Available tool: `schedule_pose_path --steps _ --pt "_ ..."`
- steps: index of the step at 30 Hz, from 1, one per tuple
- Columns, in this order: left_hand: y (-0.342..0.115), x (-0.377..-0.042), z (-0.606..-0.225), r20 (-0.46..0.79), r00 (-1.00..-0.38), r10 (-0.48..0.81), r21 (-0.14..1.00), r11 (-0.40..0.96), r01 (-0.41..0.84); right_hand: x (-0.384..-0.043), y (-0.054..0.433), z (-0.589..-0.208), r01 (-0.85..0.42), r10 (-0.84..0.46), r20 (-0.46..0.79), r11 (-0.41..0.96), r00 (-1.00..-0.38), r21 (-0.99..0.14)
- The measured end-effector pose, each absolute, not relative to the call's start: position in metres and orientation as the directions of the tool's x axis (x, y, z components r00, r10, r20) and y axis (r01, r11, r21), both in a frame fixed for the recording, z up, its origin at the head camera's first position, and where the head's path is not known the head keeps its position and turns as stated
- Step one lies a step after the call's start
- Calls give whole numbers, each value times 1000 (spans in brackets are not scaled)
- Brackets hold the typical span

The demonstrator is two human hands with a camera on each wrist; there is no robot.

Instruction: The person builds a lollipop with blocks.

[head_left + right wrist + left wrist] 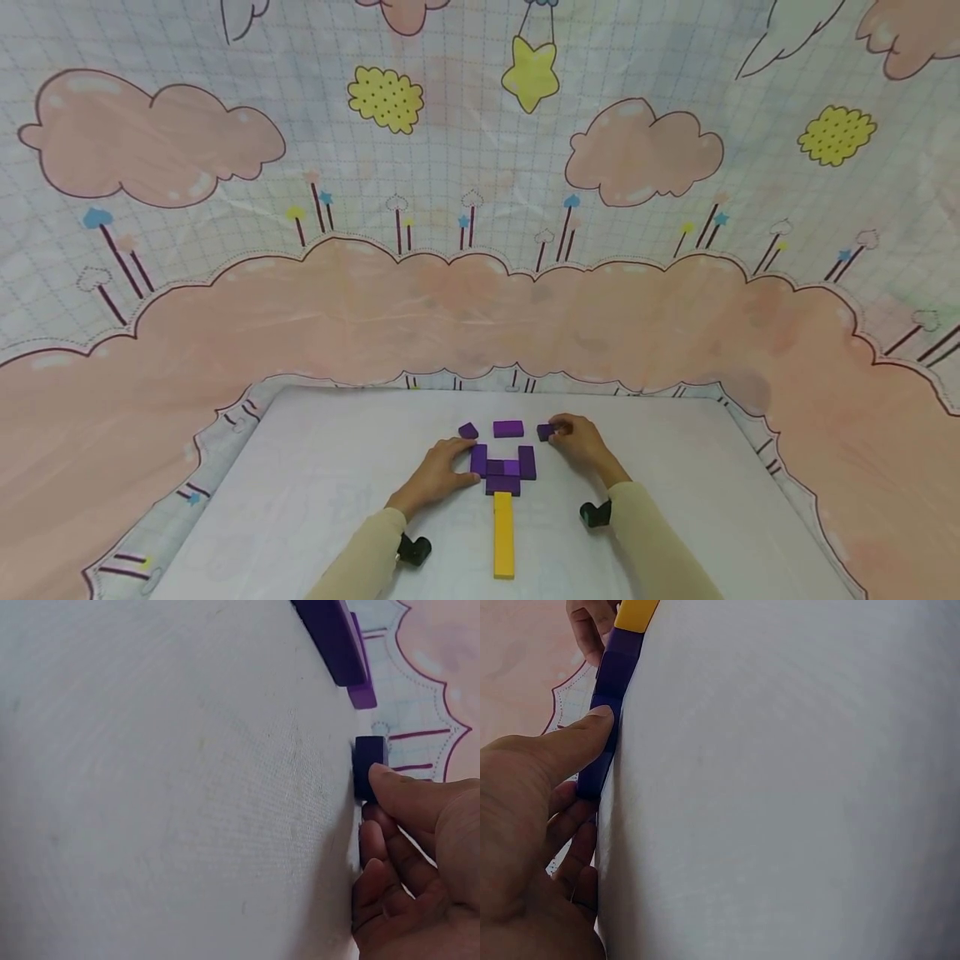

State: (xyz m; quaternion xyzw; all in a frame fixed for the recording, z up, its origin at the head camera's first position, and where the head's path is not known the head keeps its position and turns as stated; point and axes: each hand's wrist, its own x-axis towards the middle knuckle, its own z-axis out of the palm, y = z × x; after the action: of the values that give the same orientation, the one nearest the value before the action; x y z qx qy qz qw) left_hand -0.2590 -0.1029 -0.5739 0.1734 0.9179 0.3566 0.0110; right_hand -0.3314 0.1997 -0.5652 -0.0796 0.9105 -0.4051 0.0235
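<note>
My left hand (437, 477) holds an upright-lying purple block (478, 461) endwise, thumb at its near end and fingertips at its far end, as the left wrist view also shows. With thumb and fingers, my right hand (582, 442) pinches a small dark purple block (366, 766) against the white surface. Between the hands, a second long purple block (527, 462) mirrors the left one. Two small purple blocks (503, 467) fill the space between them, above a crosswise purple block (502, 486). A yellow bar (503, 537) extends from it toward me.
A separate purple rectangle (508, 428) lies beyond the arrangement, with a small pointed purple block (468, 430) left of it. All rest on a white-covered table (300, 467). Behind hangs a cloud-patterned cloth (480, 317). Dark devices (596, 514) sit at both wrists.
</note>
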Motion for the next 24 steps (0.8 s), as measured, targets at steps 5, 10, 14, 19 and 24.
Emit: schedule_pose_path --steps 5,10,14,19,24 --pt "-102 -258 -574 98 -942 321 664 684 302 -331 200 -566 -138 -171 34 643 -985 -753" --pt "-102 -259 -575 85 -948 307 675 682 281 -328 199 -564 -144 -167 46 640 -985 -754" --pt "-101 -259 -576 75 -950 302 674 687 272 -324 198 -564 -131 -154 41 640 -987 -757" --pt "-101 -261 -575 92 -948 305 669 686 286 -321 196 -565 -141 -138 68 637 -988 -758" --pt "-100 -261 -574 107 -946 307 670 680 297 -317 193 -562 -138 -121 79 623 -989 -770"
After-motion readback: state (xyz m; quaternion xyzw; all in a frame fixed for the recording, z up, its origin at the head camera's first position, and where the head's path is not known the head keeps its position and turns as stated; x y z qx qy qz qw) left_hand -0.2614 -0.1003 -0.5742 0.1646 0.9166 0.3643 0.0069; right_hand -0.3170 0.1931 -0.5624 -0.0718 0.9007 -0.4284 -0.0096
